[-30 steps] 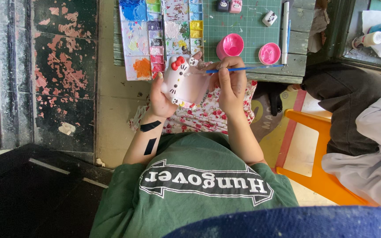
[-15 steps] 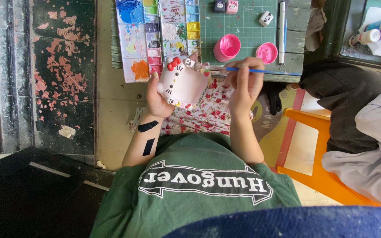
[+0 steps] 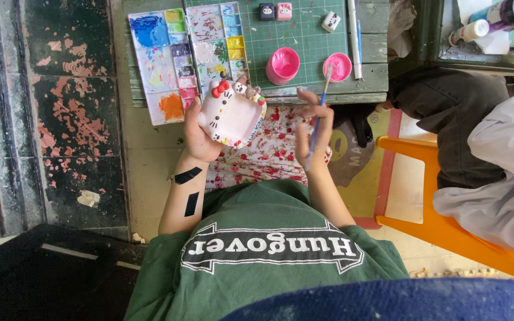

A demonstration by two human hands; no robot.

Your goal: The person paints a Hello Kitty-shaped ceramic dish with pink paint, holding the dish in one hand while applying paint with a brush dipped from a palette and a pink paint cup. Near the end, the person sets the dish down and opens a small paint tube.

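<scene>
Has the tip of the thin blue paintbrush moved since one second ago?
Yes. The thin blue paintbrush tip swung from the white cat-shaped ceramic figure to the small round pink paint cup.

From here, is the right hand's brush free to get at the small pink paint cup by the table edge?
Probably yes. The right hand holds the brush with its tip already by the pink cup; nothing lies between them, and the left hand keeps the figurine aside.

Left hand point(image 3: 200, 134) holds figurine point(image 3: 231, 113) (white).

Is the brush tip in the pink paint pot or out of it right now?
In: the right hand tilts the brush so its tip reaches inside the shallow pink pot; whether it touches paint, cannot tell.
</scene>
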